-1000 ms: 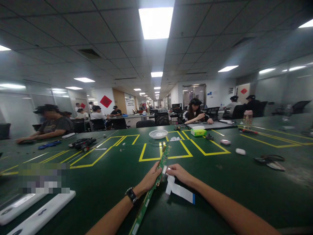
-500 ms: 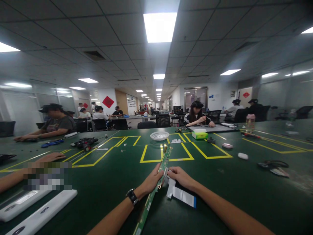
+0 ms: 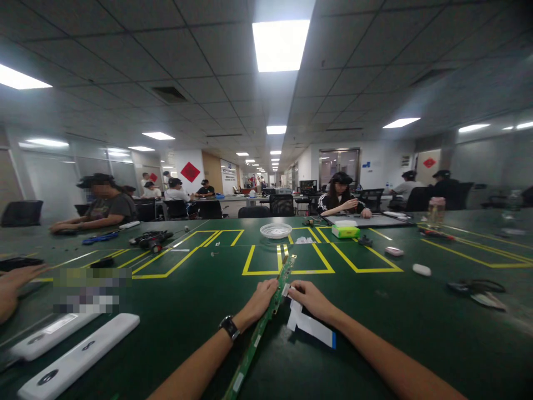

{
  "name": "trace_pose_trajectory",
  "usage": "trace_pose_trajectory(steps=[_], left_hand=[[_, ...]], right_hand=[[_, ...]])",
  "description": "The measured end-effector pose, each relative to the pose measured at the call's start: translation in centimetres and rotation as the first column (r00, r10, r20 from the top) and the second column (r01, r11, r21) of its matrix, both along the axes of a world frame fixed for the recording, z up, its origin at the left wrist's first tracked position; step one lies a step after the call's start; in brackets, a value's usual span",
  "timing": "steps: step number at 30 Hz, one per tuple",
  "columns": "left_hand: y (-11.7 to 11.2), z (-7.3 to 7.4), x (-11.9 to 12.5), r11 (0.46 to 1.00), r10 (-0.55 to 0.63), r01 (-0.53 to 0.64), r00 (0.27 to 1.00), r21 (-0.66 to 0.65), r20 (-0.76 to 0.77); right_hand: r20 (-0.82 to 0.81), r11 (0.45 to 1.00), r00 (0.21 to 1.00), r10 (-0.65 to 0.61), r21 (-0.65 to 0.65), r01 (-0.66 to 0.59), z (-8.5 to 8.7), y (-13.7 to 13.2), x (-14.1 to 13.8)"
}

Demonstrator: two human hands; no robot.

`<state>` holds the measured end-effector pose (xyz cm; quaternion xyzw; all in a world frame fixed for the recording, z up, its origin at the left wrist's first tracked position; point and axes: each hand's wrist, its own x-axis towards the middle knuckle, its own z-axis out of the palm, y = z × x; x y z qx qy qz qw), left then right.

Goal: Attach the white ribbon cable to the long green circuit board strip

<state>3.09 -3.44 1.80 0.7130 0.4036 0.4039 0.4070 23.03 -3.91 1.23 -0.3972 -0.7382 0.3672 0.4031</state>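
1. At near centre, the left hand is gripping a long, narrow green circuit board.
2. Just right, the right hand is pinching a flat, white, blue-ended ribbon cable.
3. Farther off, a round white basket is resting on the green table.

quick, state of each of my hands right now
Left hand: closed, holding the green circuit board.
Right hand: closed, pinching the white ribbon cable beside the board.
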Motion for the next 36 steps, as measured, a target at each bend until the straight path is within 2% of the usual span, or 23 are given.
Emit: trace_pose_trajectory(steps=[4, 7, 10, 15, 18, 20, 22, 24, 28, 30, 33, 36], left_hand=[[1.0, -0.9, -0.3, 0.99, 0.137, -0.138, 0.989, -0.01, -0.053], [1.2, -0.9, -0.4, 0.981, 0.194, -0.195, 0.979, -0.019, -0.066], [1.1, -0.5, -0.4, 0.978, 0.207, -0.209, 0.976, -0.014, -0.063], [1.4, -0.3, -0.5, 0.973, 0.228, -0.225, 0.972, 0.059, -0.055], [1.7, -0.7, -0.5, 0.968, 0.238, -0.234, 0.97, 0.089, -0.043], [1.9, -0.9, -0.5, 0.965, 0.247, -0.245, 0.969, 0.095, -0.014], [1.9, -1.0, -0.5, 0.963, 0.247, -0.247, 0.969, 0.105, 0.007], [1.8, -1.0, -0.5, 0.963, 0.241, -0.239, 0.971, 0.127, -0.001], [1.4, -0.7, -0.5, 0.963, 0.225, -0.212, 0.972, 0.166, -0.068], [1.1, -0.5, -0.5, 0.963, 0.215, -0.192, 0.971, 0.19, -0.104], [0.8, -0.4, -0.3, 0.963, 0.196, -0.163, 0.97, 0.216, -0.143], [0.8, -0.3, -0.3, 0.962, 0.171, -0.132, 0.974, 0.239, -0.151]], right_hand=[[0.061, 0.99, 0.989, -0.132, 0.049, 0.129, 0.1, 0.9, 1.0], [0.142, 0.962, 0.955, -0.259, 0.128, 0.242, 0.3, 1.5, 2.3], [0.252, 0.925, 0.896, -0.366, 0.201, 0.322, 0.2, 2.0, 3.7], [0.415, 0.848, 0.756, -0.507, 0.398, 0.35, 0.2, 2.3, 5.0], [0.454, 0.849, 0.765, -0.456, 0.479, 0.221, 0.5, 2.0, 5.2], [0.522, 0.879, 0.78, -0.345, 0.472, 0.073, 0.6, 1.8, 5.2], [0.582, 0.892, 0.763, -0.279, 0.451, -0.017, 0.7, 1.7, 5.2], [0.614, 0.896, 0.733, -0.293, 0.443, -0.012, 0.7, 1.8, 5.4], [0.663, 0.895, 0.632, -0.402, 0.431, 0.117, 0.7, 2.3, 6.2], [0.686, 0.892, 0.591, -0.424, 0.43, 0.141, 0.6, 2.3, 6.3], [0.701, 0.899, 0.584, -0.409, 0.421, 0.125, 0.4, 2.0, 5.9], [0.704, 0.913, 0.614, -0.357, 0.403, 0.067, 0.1, 1.7, 5.0]])
